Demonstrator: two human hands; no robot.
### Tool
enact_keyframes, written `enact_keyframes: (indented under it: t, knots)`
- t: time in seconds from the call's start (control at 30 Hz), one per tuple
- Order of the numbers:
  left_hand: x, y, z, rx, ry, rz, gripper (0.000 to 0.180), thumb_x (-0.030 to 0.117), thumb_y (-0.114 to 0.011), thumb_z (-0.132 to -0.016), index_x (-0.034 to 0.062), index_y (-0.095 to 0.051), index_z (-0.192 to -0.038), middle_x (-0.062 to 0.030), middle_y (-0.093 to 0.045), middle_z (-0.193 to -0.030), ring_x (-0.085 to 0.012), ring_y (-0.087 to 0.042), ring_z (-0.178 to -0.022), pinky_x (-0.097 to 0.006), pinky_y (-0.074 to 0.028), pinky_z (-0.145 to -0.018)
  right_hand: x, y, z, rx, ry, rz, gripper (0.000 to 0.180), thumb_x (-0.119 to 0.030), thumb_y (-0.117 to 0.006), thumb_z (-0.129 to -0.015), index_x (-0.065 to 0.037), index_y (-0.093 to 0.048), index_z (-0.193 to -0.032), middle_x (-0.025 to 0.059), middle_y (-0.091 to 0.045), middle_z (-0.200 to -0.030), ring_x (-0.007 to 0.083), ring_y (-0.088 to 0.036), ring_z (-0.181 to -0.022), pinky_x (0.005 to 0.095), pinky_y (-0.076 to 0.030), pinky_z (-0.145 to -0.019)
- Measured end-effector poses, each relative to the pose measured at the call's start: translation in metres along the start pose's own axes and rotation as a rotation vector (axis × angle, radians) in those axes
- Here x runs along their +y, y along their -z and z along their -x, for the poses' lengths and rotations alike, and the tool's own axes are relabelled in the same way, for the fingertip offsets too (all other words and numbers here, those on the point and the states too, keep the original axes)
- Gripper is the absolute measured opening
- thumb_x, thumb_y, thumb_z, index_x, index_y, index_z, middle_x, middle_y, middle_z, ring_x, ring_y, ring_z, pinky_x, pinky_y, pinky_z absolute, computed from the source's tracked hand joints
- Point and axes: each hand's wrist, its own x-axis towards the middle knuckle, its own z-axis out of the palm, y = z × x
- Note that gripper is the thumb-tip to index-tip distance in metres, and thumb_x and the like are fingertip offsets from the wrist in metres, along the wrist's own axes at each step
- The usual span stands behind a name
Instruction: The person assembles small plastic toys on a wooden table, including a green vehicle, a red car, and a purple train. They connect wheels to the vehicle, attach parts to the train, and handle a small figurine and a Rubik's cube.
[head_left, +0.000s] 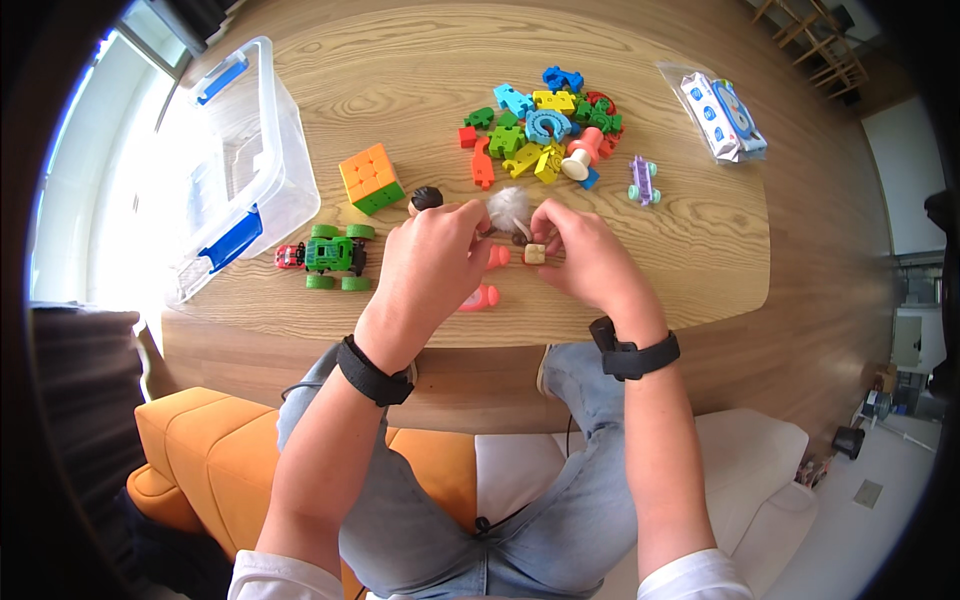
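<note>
My left hand [428,262] is closed, its fingertips together at the left side of a fluffy grey-white ball [508,208]; what they pinch is hidden. My right hand [590,258] curls its thumb and fingers about a small beige block [535,254], just below the ball. A little dark piece [519,239] lies between ball and block; whether they are joined I cannot tell. Under and beside my left hand are pink plastic pieces [482,297], partly covered. Past my left knuckles shows a round black thing [427,197], mostly hidden below.
A puzzle cube [371,179] and a green toy truck [337,252] stand left, near a clear plastic bin [285,170] with blue latches. Colourful toy blocks [507,140] are heaped beyond my hands. Rightward are a purple toy car [643,181] and a wipes pack [722,118].
</note>
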Motion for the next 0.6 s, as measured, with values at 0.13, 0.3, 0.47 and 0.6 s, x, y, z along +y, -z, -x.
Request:
enact_keyframes:
  t: [0.13,0.3,0.47,0.6]
  knots:
    - [-0.001,0.000,0.001,0.003,0.002,-0.013,0.014,0.010,-0.077,-0.087,0.0029,-0.069,-0.095,-0.0127,-0.075,-0.087,-0.0309,-0.074,-0.078,-0.040,-0.058,-0.069,0.009,0.018,0.002,0.057,-0.091,-0.047,0.032,0.009,-0.077,-0.078,-0.003,-0.062,-0.104,0.0067,-0.072,-0.095,0.0181,-0.071,-0.082,0.0338,-0.059,-0.075]
    - [-0.002,0.001,0.001,0.003,-0.002,-0.010,0.012,0.010,-0.076,-0.088,0.0029,-0.069,-0.095,-0.0124,-0.075,-0.087,-0.0313,-0.074,-0.078,-0.041,-0.057,-0.068,0.042,0.044,0.003,0.422,-0.207,0.077,0.015,-0.001,-0.075,-0.086,0.000,-0.068,-0.099,0.0088,-0.073,-0.089,0.0180,-0.070,-0.082,0.0332,-0.058,-0.075]
    - [-0.004,-0.003,0.001,0.033,-0.033,-0.005,0.010,0.009,-0.074,-0.088,0.0028,-0.069,-0.095,-0.0126,-0.075,-0.087,-0.0310,-0.074,-0.078,-0.041,-0.058,-0.068,0.073,0.049,0.004,0.644,-0.190,0.285,0.018,-0.008,-0.078,-0.085,-0.001,-0.070,-0.100,0.0127,-0.071,-0.095,0.0270,-0.068,-0.089,0.0394,-0.055,-0.082]
    - [-0.001,-0.001,0.000,0.011,-0.024,-0.005,0.010,0.008,-0.073,-0.088,0.0028,-0.069,-0.095,-0.0125,-0.075,-0.087,-0.0304,-0.074,-0.079,-0.040,-0.058,-0.068,0.079,0.044,0.005,0.725,-0.225,0.400,0.021,-0.012,-0.079,-0.086,-0.003,-0.070,-0.103,0.0152,-0.068,-0.105,0.0331,-0.066,-0.102,0.0437,-0.053,-0.093]
